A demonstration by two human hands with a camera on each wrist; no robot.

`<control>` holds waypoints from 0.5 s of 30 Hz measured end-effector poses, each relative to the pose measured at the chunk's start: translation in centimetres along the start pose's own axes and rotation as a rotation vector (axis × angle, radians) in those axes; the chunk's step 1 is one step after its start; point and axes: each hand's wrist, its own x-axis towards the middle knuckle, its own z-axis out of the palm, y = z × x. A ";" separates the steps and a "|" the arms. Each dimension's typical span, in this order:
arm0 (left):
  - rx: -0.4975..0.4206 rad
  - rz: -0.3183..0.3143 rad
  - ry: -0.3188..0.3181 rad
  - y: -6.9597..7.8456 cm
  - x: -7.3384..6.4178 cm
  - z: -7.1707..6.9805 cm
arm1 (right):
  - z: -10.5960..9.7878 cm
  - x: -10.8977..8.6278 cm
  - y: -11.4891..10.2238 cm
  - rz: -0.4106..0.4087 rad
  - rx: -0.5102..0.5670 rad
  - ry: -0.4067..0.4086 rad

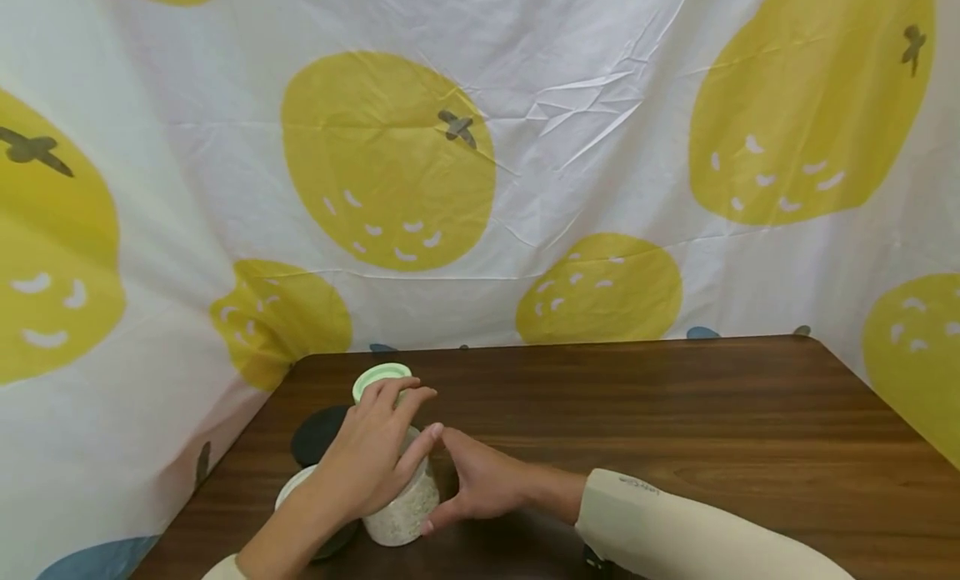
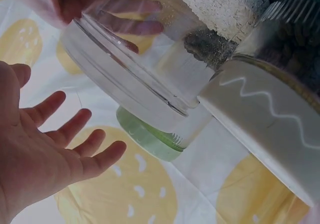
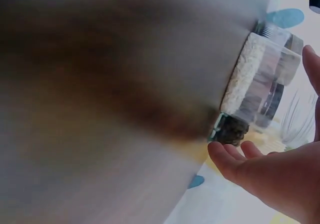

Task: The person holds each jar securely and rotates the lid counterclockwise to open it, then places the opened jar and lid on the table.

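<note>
A clear jar (image 1: 401, 517) of pale flakes stands upright near the table's left front, its flakes filling only the lower part. Its translucent whitish lid (image 2: 120, 84) is on top. Over the jar's top reaches my left hand (image 1: 375, 463), fingers spread and apart from the lid in the left wrist view. At the jar's right side is my right hand (image 1: 487, 476), thumb and fingers parted around the near side and holding nothing. Just left of the jar, partly hidden by my left forearm, stands a white-lidded jar (image 2: 265, 124) with dark contents.
Behind the flake jar is a jar with a pale green lid (image 1: 381, 376). A black lid (image 1: 315, 434) shows left of my left hand. A small dark object (image 1: 592, 557) lies under my right sleeve. The wooden table (image 1: 637, 422) meets a lemon-print curtain (image 1: 570, 180).
</note>
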 end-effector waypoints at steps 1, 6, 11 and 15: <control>-0.001 0.001 0.005 0.0 0.0 0.0 | 0.1 0.4 -0.2 -0.005 -0.003 0.004; -0.007 0.007 0.026 0.1 0.1 -0.1 | 0.2 2.2 -0.7 -0.062 -0.033 0.008; -0.007 0.028 0.038 0.1 0.1 -0.2 | 0.4 2.9 -1.0 -0.080 -0.014 -0.014; 0.000 0.030 0.041 0.2 0.0 -0.2 | 0.6 3.0 -1.0 -0.074 0.008 -0.015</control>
